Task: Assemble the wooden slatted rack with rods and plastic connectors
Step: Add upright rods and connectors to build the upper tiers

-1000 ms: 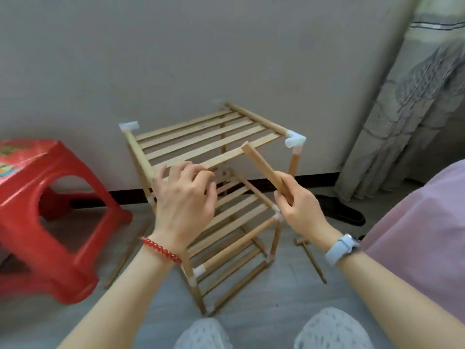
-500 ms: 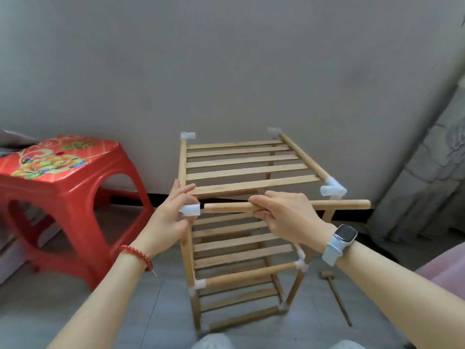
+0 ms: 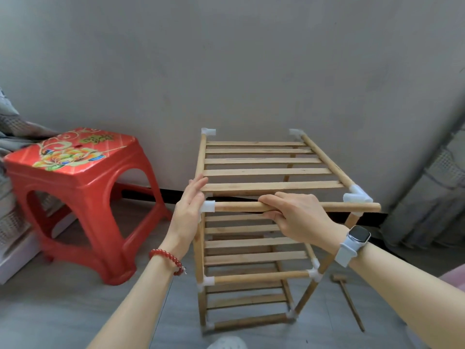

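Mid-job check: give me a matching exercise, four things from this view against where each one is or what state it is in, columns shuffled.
Things:
1. left hand
2. right hand
3. hammer
4. stool

States:
A. lying on the floor, right of the rack
B. standing left of the rack
C. fingers curled over the top front rod
D. fingers straight, against the near-left connector

Pairs: 1-D, 2-C, 3-A, 4-B

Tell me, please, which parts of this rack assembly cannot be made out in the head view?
- Head view: the round wooden rod passes in front of the white plastic corner connector, so its seating is unclear.
- The right hand covers the rod's middle.
- The left hand hides the rack's near-left post top.
- The small wooden mallet head is too small for detail.
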The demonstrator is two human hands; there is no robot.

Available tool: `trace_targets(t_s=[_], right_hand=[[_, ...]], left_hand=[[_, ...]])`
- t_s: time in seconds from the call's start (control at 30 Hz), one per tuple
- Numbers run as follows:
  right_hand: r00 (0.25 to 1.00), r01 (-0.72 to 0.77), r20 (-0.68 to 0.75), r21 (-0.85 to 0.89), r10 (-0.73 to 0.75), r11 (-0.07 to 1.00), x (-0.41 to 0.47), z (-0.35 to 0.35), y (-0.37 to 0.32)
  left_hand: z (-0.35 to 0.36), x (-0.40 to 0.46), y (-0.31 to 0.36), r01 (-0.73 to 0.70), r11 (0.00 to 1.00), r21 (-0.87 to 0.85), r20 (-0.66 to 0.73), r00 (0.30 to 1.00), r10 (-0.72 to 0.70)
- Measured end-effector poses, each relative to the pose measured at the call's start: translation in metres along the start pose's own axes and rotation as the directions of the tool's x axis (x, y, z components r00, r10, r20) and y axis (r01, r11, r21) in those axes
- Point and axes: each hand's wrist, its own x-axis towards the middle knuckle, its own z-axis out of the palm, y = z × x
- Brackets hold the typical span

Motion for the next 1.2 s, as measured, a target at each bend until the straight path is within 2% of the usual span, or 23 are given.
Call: trace_targets(t_s=[0.13, 0.23, 0.3, 0.53, 0.6, 0.67, 0.77, 0.83, 0.9, 0.93, 0.97, 1.0, 1.07, 1.13, 1.2], right_hand=[[0.999, 0.039, -0.033, 0.006, -0.039, 0.999, 0.010, 0.001, -0.009], [0.999, 0.035, 0.036, 0.070, -0.038, 0.997, 0.015, 0.006, -0.016], [0.998, 0.050, 0.018, 0.087, -0.052, 0.995, 0.016, 0.010, -0.017], [1.000, -0.018, -0.017, 0.117, 0.020, 0.993, 0.012, 0.015, -0.022], [0.998, -0.055, -0.014, 0.203, 0.058, 0.978, 0.005, 0.012, -0.019], [0.982, -0.129, -0.097, 0.273, 0.161, 0.953, -0.007, 0.003, -0.007], [0.866, -0.350, -0.315, 0.176, 0.389, 0.920, -0.028, -0.017, 0.029], [0.737, -0.598, -0.294, 0.137, 0.609, 0.790, -0.041, -0.030, 0.057], [0.549, -0.806, -0.101, 0.200, 0.830, 0.557, -0.049, -0.042, 0.077], [0.458, -0.863, 0.031, 0.253, 0.888, 0.437, -0.051, -0.045, 0.082], [0.398, -0.889, 0.161, 0.311, 0.903, 0.337, -0.051, -0.048, 0.084], [0.371, -0.890, 0.274, 0.379, 0.888, 0.255, -0.051, -0.047, 0.083], [0.346, -0.849, 0.393, 0.518, 0.852, 0.106, -0.052, -0.048, 0.079], [0.352, -0.787, 0.431, 0.617, 0.831, 0.013, -0.051, -0.046, 0.074], [0.353, -0.766, 0.454, 0.643, 0.818, -0.026, -0.054, -0.049, 0.079]], left_hand=[[0.003, 0.001, -0.004, -0.017, 1.000, -0.022, -0.021, 1.000, 0.017], [0.002, 0.002, -0.005, -0.016, 0.999, -0.042, -0.022, 1.000, 0.015], [-0.001, 0.004, -0.007, -0.032, 0.999, -0.027, -0.023, 0.999, 0.031], [-0.001, 0.005, -0.007, -0.081, 0.986, 0.144, -0.033, 0.996, 0.086], [0.000, 0.003, -0.005, -0.078, 0.978, 0.194, -0.037, 0.996, 0.086], [0.004, 0.001, 0.000, -0.052, 0.951, 0.305, -0.102, 0.991, 0.087], [0.017, 0.002, 0.011, -0.026, 0.767, 0.641, -0.172, 0.969, 0.177], [0.032, 0.005, 0.024, -0.086, 0.651, 0.754, -0.118, 0.958, 0.263], [0.056, 0.012, 0.040, -0.188, 0.612, 0.768, 0.027, 0.964, 0.264], [0.072, 0.017, 0.047, -0.240, 0.603, 0.761, 0.115, 0.964, 0.238], [0.091, 0.024, 0.053, -0.291, 0.587, 0.755, 0.211, 0.956, 0.202], [0.109, 0.031, 0.057, -0.337, 0.575, 0.746, 0.303, 0.940, 0.158], [0.148, 0.050, 0.059, -0.430, 0.549, 0.717, 0.474, 0.878, 0.069], [0.172, 0.069, 0.054, -0.525, 0.477, 0.705, 0.610, 0.792, -0.029], [0.195, 0.087, 0.048, -0.601, 0.398, 0.693, 0.686, 0.719, -0.109]])
